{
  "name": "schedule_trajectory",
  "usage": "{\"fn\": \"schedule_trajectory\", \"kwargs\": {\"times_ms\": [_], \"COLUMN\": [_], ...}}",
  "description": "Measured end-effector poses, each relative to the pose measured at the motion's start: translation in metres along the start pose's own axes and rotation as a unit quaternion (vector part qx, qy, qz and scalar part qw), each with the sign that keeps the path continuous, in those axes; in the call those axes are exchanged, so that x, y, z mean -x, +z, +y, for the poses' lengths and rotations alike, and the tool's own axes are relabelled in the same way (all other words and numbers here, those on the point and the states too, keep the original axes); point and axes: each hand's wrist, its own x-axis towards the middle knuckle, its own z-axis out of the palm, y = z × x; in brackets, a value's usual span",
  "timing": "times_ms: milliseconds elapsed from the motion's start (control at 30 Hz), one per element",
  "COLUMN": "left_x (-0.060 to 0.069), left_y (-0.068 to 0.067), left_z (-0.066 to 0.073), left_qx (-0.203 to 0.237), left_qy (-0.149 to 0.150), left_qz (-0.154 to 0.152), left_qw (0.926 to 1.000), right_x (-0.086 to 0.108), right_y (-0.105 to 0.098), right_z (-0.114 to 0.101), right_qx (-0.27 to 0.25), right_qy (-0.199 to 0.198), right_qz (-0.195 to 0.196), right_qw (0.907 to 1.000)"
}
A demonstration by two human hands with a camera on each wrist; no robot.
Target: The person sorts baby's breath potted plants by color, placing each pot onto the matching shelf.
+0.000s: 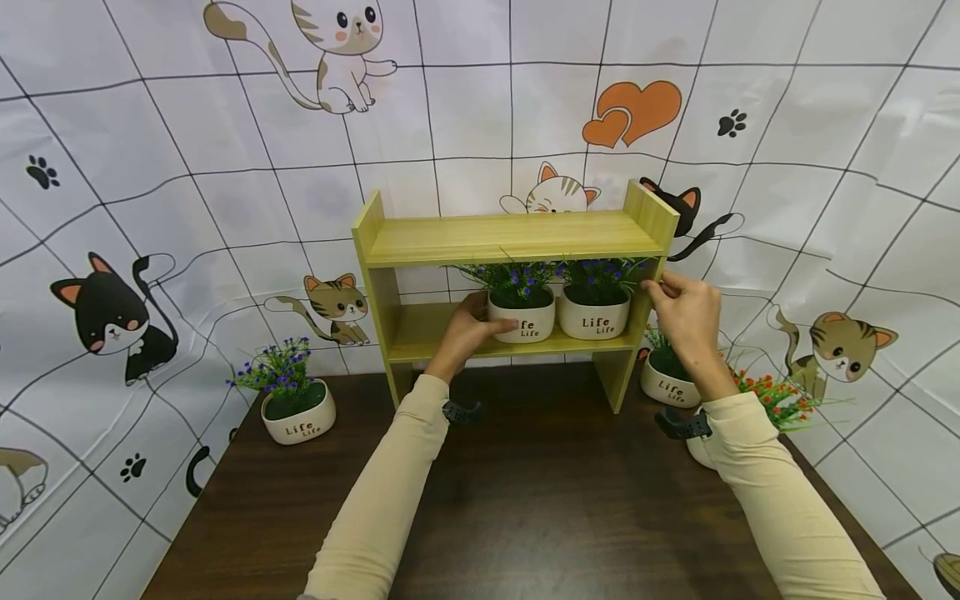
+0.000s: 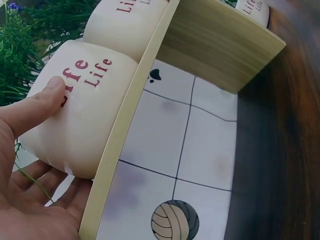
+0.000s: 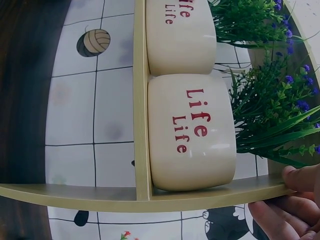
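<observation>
From the head we look forward and down on the shelf point(image 1: 510, 237); both wrist views (close, tipped sideways) share its pots point(image 2: 95, 120), at the left's ten o'clock.

In the head view, the left hand point(image 1: 462, 335) masks a rounded cream purple-flowered pot's point(image 1: 531, 320) nine-o'clock end. At four o'clock, a beige sleeve point(image 1: 783, 483) partly hides a cream orange-flowered pot point(image 1: 700, 451).
</observation>
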Motion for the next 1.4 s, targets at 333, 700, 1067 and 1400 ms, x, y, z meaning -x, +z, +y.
{"fn": "schedule_trajectory", "kwargs": {"times_ms": [333,700,1067,1400], "left_x": [0.0,0.004,0.016,0.031], "left_y": [0.001,-0.006,-0.03,-0.048], "left_z": [0.001,0.002,0.0,-0.001], "left_qx": [0.007,0.003,0.027,0.033], "left_qy": [-0.001,0.001,0.012,0.02], "left_qz": [-0.009,0.008,0.042,0.087], "left_qw": [0.9999,1.0,0.9987,0.9954], "right_x": [0.0,0.0,-0.001,0.0], "right_y": [0.001,0.002,0.002,0.001], "right_z": [0.001,0.0,0.001,0.0], "right_qx": [0.004,-0.001,0.012,0.004], "right_qy": [-0.002,0.001,-0.004,-0.006], "right_qz": [0.001,-0.001,0.01,0.007], "right_qw": [1.0,1.0,0.9999,0.9999]}}
